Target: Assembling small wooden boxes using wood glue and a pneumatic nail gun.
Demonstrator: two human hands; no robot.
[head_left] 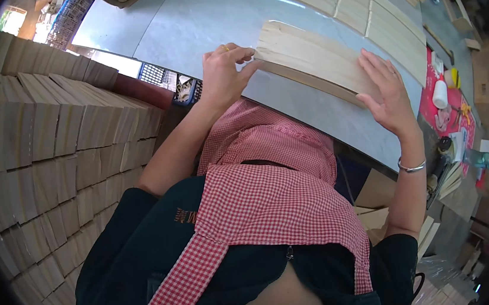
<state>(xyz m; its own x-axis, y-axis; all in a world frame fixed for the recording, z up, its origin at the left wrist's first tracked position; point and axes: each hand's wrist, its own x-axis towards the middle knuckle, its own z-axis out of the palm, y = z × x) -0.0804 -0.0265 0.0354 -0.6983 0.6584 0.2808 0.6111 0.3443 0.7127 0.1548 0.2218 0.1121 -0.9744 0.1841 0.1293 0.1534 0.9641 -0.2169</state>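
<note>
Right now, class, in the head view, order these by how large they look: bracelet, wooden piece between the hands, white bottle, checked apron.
1. Apron
2. Wooden piece
3. White bottle
4. Bracelet

The apron looks nearer the camera than the bottle, which exaggerates that gap.

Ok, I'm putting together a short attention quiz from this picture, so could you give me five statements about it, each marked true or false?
1. The left hand and the right hand are at opposite ends of the pale wooden piece. True.
2. A silver bracelet circles the left wrist. False: the bracelet is on the right wrist.
3. Stacked wooden blocks rise on the person's left. True.
4. The apron is plain blue. False: the apron is red-and-white checked.
5. The white bottle is among the stacked blocks. False: the bottle is over on the person's right.
</note>
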